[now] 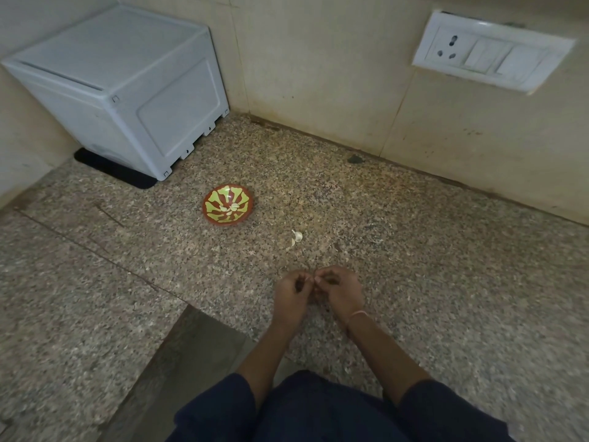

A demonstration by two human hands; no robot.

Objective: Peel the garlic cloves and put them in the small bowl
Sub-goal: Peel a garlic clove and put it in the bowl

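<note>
Head view: left hand (pixel 291 293) and right hand (pixel 343 291) both pinch one clove (pixel 316 280) above the counter (pixel 414 250), bowl (pixel 220 199) beyond.

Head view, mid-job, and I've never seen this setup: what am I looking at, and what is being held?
No machine here: a person's two bare hands, filmed by one camera worn on the head, looking down. The left hand and right hand meet fingertip to fingertip, pinching a small pale garlic clove, mostly hidden. On the speckled granite counter stands a small red-and-green patterned bowl with peeled pale cloves inside. A loose white garlic piece lies between bowl and hands. A white plastic box sits in the corner.
</note>
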